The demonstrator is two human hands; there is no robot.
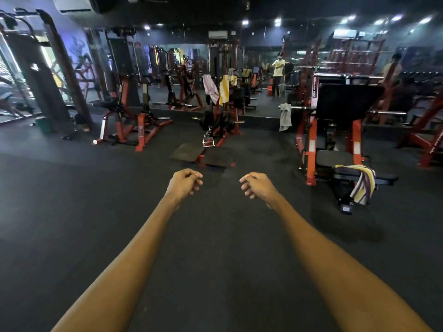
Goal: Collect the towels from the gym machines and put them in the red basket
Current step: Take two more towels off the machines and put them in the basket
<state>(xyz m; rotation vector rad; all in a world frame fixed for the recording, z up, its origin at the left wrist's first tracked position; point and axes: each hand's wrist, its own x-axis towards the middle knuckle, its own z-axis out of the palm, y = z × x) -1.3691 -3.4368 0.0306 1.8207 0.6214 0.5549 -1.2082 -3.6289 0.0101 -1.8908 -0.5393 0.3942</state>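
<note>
Both my arms reach forward over the dark floor. My left hand (185, 182) and my right hand (256, 185) hold nothing, fingers loosely curled. A purple, yellow and white striped towel (363, 184) hangs over the bench of the red machine at the right, well to the right of my right hand. A grey towel (285, 116) dangles from that machine's bar end. Far ahead, a yellow-and-white towel (224, 92) and a pinkish towel (210, 88) hang on the central machine. I cannot pick out the red basket for certain.
Red-framed machines (134, 125) line the mirror wall ahead. Two black footplates (203, 155) lie on the floor in front of my hands. A standing person (278, 75) and a small red object (269, 90) show far back. Dark rubber floor (84, 200) spreads all around.
</note>
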